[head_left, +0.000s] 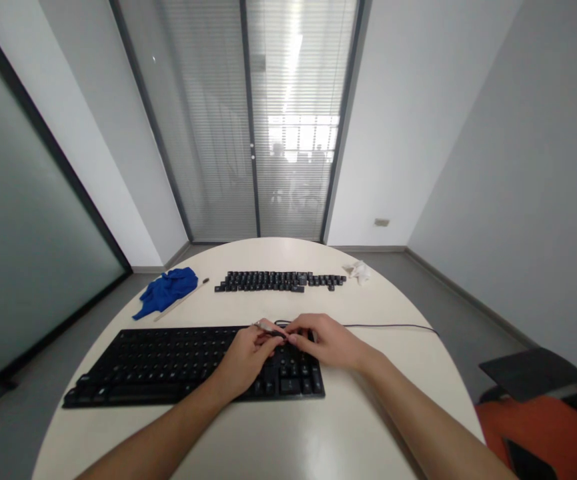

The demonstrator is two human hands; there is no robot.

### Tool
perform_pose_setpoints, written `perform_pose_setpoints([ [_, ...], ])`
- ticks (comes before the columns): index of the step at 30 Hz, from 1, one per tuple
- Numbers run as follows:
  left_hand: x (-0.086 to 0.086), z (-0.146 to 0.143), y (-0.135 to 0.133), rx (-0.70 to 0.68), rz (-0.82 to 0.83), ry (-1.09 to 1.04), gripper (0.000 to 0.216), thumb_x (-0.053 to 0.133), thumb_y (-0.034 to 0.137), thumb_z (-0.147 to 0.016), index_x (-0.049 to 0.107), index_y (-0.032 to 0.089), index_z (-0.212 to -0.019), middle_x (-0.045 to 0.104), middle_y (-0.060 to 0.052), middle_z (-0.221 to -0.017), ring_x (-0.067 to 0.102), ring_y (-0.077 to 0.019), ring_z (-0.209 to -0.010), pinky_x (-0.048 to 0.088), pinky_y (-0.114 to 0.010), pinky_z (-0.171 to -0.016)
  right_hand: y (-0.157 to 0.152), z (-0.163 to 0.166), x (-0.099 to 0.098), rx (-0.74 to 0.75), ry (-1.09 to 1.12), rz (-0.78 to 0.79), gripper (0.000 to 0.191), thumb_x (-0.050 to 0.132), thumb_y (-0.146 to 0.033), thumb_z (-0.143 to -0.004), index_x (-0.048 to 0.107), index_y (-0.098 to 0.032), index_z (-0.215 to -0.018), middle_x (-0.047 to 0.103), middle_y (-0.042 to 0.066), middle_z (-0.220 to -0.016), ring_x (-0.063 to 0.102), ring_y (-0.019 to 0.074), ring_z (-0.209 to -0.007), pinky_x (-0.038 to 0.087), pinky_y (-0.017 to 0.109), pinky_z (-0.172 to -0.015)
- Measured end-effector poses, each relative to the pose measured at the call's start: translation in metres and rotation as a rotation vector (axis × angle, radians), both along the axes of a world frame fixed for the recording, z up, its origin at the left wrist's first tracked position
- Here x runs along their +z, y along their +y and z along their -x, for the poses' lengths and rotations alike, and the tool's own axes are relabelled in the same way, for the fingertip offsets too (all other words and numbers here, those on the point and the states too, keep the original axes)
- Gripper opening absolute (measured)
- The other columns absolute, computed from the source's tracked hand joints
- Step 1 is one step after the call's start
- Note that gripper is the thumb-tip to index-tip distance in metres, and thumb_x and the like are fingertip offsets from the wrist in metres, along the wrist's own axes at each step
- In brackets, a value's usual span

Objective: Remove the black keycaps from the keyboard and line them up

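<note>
A black keyboard with most keycaps removed lies across the near part of the round white table. My left hand is closed on a small silvery tool above the keyboard's right section. My right hand hovers over the keyboard's top right, its fingers pinched together against the tip of the tool; what they pinch is too small to make out. Rows of loose black keycaps are laid out farther back on the table.
A crumpled blue cloth and a thin stick-like tool lie at the back left. A white crumpled tissue sits at the back right. The keyboard's cable runs off to the right. An orange chair stands at the right.
</note>
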State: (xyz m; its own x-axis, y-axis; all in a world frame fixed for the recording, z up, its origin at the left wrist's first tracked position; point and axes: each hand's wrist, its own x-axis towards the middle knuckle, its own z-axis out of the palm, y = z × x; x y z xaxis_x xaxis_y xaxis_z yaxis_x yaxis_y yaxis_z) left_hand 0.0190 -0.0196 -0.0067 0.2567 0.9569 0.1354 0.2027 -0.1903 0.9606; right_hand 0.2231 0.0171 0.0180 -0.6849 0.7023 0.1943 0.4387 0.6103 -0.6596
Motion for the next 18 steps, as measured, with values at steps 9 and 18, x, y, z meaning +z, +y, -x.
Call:
perform_pose_setpoints([
  [9,0.004,0.001,-0.004,-0.019,-0.110,0.095,0.018,0.058,0.020,-0.086,0.074,0.019,-0.093,0.073,-0.004,-0.092,0.066,-0.0192,-0.087,0.052,-0.028,-0.079,0.011,-0.005,-0.014,-0.042,0.123,0.173,0.028,0.054,-0.035,-0.091,0.073,-0.017,-0.100,0.073,0.005,-0.084,0.063,0.0166,-0.075,0.046,0.026,-0.068],
  [18,0.000,0.001,-0.003,-0.026,-0.108,0.088,0.016,0.058,0.021,-0.087,0.073,0.019,-0.092,0.073,-0.003,-0.093,0.067,-0.0187,-0.088,0.051,-0.027,-0.081,0.034,-0.031,-0.017,-0.320,0.191,0.048,0.025,0.058,-0.037,-0.087,0.069,-0.016,-0.094,0.073,0.007,-0.088,0.064,0.0195,-0.080,0.048,0.030,-0.074],
])
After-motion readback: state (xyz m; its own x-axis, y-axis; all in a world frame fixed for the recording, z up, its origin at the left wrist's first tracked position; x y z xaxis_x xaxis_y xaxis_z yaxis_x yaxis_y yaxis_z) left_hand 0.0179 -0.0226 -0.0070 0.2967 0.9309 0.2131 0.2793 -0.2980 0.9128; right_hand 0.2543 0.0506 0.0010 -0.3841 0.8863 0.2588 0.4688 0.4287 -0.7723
